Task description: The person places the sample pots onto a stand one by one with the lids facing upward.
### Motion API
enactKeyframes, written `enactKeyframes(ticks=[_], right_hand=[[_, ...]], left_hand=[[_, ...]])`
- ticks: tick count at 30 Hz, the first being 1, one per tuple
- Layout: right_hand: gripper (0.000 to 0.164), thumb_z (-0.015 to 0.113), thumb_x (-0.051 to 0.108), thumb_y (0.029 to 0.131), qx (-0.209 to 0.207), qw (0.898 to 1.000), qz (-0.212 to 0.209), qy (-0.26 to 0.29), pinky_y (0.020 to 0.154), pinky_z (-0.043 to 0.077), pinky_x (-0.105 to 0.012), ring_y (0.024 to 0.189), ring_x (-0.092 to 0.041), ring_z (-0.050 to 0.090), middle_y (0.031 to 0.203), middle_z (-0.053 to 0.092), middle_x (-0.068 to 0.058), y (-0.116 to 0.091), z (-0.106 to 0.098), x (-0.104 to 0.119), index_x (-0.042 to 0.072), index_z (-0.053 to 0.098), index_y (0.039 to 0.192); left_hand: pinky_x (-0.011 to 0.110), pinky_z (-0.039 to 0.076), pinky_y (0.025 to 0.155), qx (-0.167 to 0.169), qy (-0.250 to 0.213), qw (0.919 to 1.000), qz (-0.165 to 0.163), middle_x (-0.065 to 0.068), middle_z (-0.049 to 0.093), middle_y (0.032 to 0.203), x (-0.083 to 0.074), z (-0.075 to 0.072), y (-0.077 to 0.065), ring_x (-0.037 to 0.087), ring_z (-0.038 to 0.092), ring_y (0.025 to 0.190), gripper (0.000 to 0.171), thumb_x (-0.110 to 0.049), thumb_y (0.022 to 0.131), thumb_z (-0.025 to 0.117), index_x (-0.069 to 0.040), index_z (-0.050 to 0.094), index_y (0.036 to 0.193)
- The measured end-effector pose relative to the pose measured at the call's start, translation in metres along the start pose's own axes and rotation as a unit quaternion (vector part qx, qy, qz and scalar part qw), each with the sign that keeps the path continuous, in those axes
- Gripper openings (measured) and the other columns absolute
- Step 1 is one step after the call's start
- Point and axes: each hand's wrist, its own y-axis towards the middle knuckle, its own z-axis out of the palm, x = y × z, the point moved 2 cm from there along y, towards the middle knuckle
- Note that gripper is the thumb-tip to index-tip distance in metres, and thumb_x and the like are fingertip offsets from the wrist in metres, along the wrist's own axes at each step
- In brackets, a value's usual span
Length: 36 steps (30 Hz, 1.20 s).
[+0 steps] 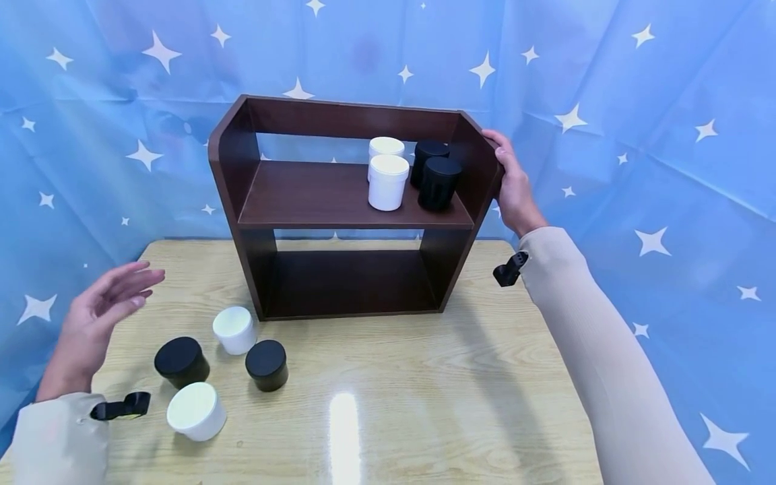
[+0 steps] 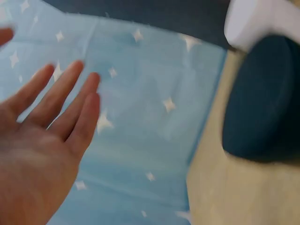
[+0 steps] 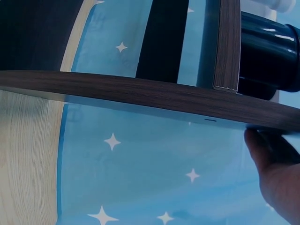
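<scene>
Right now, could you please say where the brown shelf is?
In the head view, the brown shelf is at upper centre on the table, a white jar by its lower-left corner.

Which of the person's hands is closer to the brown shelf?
Right. The right hand touches the brown shelf at its right side; the left hand is apart from it, off to its left.

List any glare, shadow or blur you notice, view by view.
Head view: a bright glare streak on the table, a soft shadow right of the shelf; left wrist: the foreground black jar and white jar look blurred; right wrist: glossy highlights on the shelved black jar.
</scene>
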Motion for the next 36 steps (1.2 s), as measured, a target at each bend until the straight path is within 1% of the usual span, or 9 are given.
enactKeyframes(ticks=[5,7,10,16,21,23,27,31,36], right_hand=[[0.048,0.016,0.036,0.109,-0.003,1.0,0.005,0.003,0.106,0.038,-0.044,0.131,-0.025,0.044,0.152,0.04,-0.009,-0.001,0.0,0.001,0.029,0.034,0.153],[0.048,0.016,0.036,0.109,-0.003,1.0,0.007,-0.001,0.107,0.037,-0.045,0.132,-0.025,0.043,0.153,0.039,-0.009,-0.001,0.0,0.001,0.03,0.034,0.153],[0.048,0.016,0.035,0.108,-0.004,1.0,0.008,-0.003,0.109,0.036,-0.047,0.133,-0.026,0.042,0.154,0.038,-0.009,0.0,0.002,0.001,0.03,0.034,0.153],[0.048,0.016,0.034,0.108,-0.007,1.0,0.005,0.005,0.111,0.034,-0.047,0.133,-0.025,0.042,0.154,0.038,-0.009,0.001,0.001,0.0,0.03,0.034,0.153],[0.049,0.016,0.033,0.108,-0.012,1.0,0.002,0.001,0.111,0.034,-0.047,0.133,-0.025,0.042,0.154,0.038,-0.009,0.0,0.001,-0.001,0.029,0.034,0.153],[0.049,0.016,0.032,0.108,-0.014,1.0,0.0,0.001,0.11,0.035,-0.047,0.133,-0.025,0.042,0.153,0.039,-0.009,0.0,0.001,-0.001,0.029,0.034,0.153],[0.049,0.016,0.03,0.107,-0.016,1.0,-0.006,0.013,0.108,0.036,-0.044,0.13,-0.026,0.044,0.151,0.04,-0.009,0.0,0.002,0.0,0.026,0.035,0.153],[0.049,0.015,0.028,0.107,-0.018,1.0,-0.007,0.023,0.107,0.035,-0.044,0.129,-0.026,0.045,0.15,0.042,-0.009,0.0,0.003,0.001,0.024,0.035,0.153],[0.05,0.015,0.03,0.107,-0.016,1.0,-0.002,0.015,0.108,0.036,-0.046,0.129,-0.025,0.045,0.151,0.041,-0.009,-0.001,0.003,0.001,0.026,0.035,0.152]], left_hand=[[0.007,0.039,0.099,0.079,0.084,0.9919,-0.053,-0.011,0.059,0.14,0.023,-0.01,-0.015,-0.007,0.052,0.13,0.068,0.022,0.088,0.055,0.002,0.038,0.15],[0.005,0.034,0.101,0.105,0.129,0.9838,-0.068,-0.013,0.056,0.142,0.03,-0.012,-0.021,-0.01,0.048,0.132,0.07,0.02,0.087,0.058,0.001,0.037,0.151],[0.003,0.034,0.099,0.13,0.176,0.9695,-0.11,-0.018,0.053,0.142,0.039,-0.013,-0.03,-0.016,0.043,0.132,0.069,0.012,0.089,0.062,-0.005,0.038,0.151],[0.002,0.033,0.098,0.171,0.181,0.9549,-0.162,-0.023,0.05,0.141,0.049,-0.009,-0.039,-0.021,0.04,0.13,0.068,0.003,0.09,0.066,-0.005,0.037,0.151],[0.016,0.044,0.088,0.19,0.207,0.9388,-0.2,-0.03,0.049,0.134,0.055,-0.009,-0.043,-0.014,0.049,0.117,0.066,-0.006,0.091,0.069,-0.012,0.041,0.15],[0.02,0.046,0.084,0.196,0.203,0.9371,-0.206,-0.028,0.051,0.133,0.058,-0.008,-0.044,-0.009,0.053,0.111,0.065,-0.006,0.09,0.069,-0.012,0.042,0.149],[0.022,0.048,0.084,0.207,0.164,0.9401,-0.215,-0.018,0.054,0.134,0.065,-0.006,-0.047,-0.002,0.058,0.11,0.064,-0.002,0.089,0.068,-0.007,0.042,0.147],[0.021,0.047,0.085,0.209,0.144,0.9399,-0.228,-0.017,0.054,0.134,0.071,-0.005,-0.049,-0.005,0.057,0.111,0.064,0.0,0.089,0.069,-0.005,0.042,0.147],[0.018,0.046,0.084,0.2,0.147,0.9419,-0.226,-0.023,0.056,0.13,0.077,-0.006,-0.053,-0.01,0.056,0.112,0.064,0.001,0.088,0.071,-0.003,0.042,0.146]])
